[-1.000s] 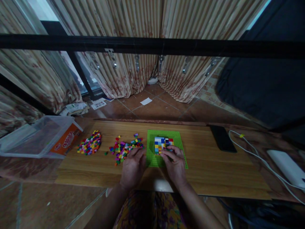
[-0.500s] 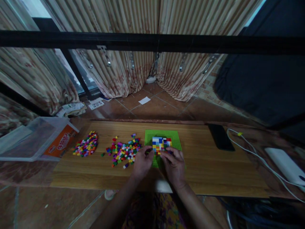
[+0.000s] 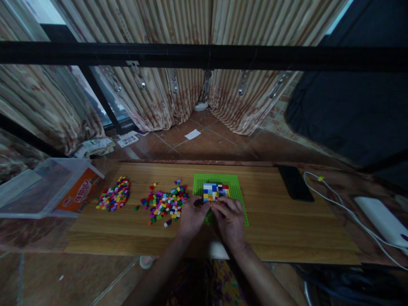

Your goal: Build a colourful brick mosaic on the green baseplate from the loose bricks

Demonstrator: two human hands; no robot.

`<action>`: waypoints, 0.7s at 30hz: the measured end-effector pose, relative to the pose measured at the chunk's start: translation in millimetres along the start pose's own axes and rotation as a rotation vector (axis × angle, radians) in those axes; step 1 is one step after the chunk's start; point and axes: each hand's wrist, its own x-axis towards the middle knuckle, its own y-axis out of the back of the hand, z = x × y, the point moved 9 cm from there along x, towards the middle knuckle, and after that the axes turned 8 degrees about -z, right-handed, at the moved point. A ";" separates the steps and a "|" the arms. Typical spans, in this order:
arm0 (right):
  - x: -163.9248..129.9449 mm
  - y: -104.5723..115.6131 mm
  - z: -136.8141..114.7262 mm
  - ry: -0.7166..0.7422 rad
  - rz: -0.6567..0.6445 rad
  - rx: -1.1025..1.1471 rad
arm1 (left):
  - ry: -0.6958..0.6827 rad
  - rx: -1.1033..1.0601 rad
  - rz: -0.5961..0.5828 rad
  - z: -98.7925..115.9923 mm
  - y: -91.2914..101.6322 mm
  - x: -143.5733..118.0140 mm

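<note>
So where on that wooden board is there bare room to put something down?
The widest bare patch lies between the green baseplate and the black phone, running to the near right edge. A bare strip also runs along the near left edge, below the two brick piles. It is crowded around the left hand and right hand.

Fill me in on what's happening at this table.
A person sits at a wooden table with both hands on a green baseplate. The left hand and right hand meet at the near edge of a patch of coloured bricks fixed on it. Two piles of loose bricks lie to the left; a phone lies right.
</note>
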 end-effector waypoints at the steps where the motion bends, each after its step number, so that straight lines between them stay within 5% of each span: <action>1: -0.2 -0.8 0.3 -0.002 -0.008 -0.002 | 0.013 -0.018 -0.001 -1.0 -1.0 0.3; 16: -3.3 -7.4 0.9 0.003 -0.046 0.031 | 0.077 -0.199 0.020 -10.6 -6.8 -0.1; 21: -5.6 3.3 13.2 -0.079 -0.002 0.222 | 0.031 -0.130 0.037 -8.9 -3.8 0.9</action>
